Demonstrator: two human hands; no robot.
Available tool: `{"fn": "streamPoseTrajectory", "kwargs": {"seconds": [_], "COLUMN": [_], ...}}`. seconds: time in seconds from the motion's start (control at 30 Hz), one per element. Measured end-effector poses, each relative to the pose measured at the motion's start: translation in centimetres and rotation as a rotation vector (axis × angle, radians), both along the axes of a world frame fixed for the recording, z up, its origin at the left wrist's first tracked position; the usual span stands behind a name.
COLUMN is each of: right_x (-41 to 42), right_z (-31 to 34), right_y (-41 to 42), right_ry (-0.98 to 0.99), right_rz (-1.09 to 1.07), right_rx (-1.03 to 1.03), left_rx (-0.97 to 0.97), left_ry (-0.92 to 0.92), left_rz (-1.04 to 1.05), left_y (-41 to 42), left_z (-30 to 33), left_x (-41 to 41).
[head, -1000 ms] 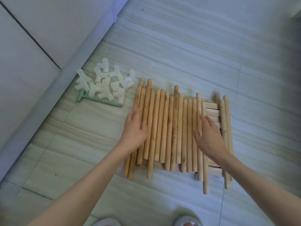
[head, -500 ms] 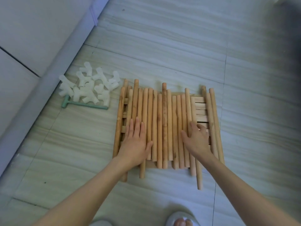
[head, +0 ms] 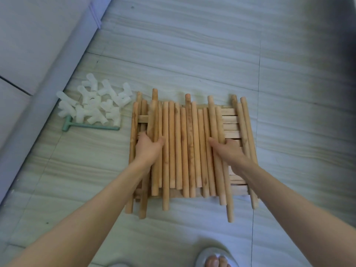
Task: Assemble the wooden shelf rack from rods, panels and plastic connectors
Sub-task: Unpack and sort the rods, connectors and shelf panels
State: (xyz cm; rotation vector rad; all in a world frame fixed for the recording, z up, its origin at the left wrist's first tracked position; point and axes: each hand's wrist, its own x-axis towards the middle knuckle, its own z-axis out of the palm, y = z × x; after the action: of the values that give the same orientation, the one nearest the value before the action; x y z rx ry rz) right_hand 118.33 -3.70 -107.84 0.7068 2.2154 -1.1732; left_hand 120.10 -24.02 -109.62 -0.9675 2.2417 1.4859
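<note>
**Both your hands on the row of rods**

Your left hand [head: 148, 149] sits on the left part of the wooden rods [head: 185, 147], with its fingers curled over and around two or three of them and the thumb pressed against the rod on the inner side, so it grips that small bunch. Your right hand [head: 229, 151] lies on the right part of the row; its thumb points in towards the middle and rests on a rod, while the fingers bend down over the rods on the far side of the hand. You cannot tell from here whether those fingers close round a rod or only press on it.

The rods lie side by side in one uneven row on the tiled floor [head: 192, 54], their ends staggered at both top and bottom. They rest on top of the slatted wooden panels [head: 230, 120], whose slats show on the right between the rods and again as a short piece at the left edge.

To the left of the row, apart from it, the white plastic connectors [head: 94, 105] lie in a loose heap. A small green mallet [head: 90, 127] lies just below the heap, touching it, head to the left.

A slipper with your toes [head: 213, 257] shows at the bottom edge
</note>
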Motion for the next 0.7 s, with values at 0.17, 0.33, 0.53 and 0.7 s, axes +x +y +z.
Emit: {"fn": "streamPoseTrajectory", "kwargs": {"seconds": [0.17,0.33,0.53,0.7], "right_x": [-0.3,-0.6,0.1,0.4], "right_z": [0.0,-0.2,-0.9,-1.0], "right_y": [-3.1,-3.8,-4.8,-5.4], "right_ry": [0.013,-0.023,-0.101,-0.077], "right_rz": [0.126,0.080,-0.168,-0.160], "right_rx": [0.050,-0.093,-0.494,-0.513], "left_rx": [0.206,0.445,0.473,0.577], "left_ry": [-0.099,-0.127,-0.118,-0.146], "left_rz": [0.013,0.045,-0.068,-0.117], "left_y": [1.2,2.2,1.2,0.5], "left_z": [0.4,0.9,1.2,2.0], "left_x": [-1.6,-1.6,-1.5,-1.4]}}
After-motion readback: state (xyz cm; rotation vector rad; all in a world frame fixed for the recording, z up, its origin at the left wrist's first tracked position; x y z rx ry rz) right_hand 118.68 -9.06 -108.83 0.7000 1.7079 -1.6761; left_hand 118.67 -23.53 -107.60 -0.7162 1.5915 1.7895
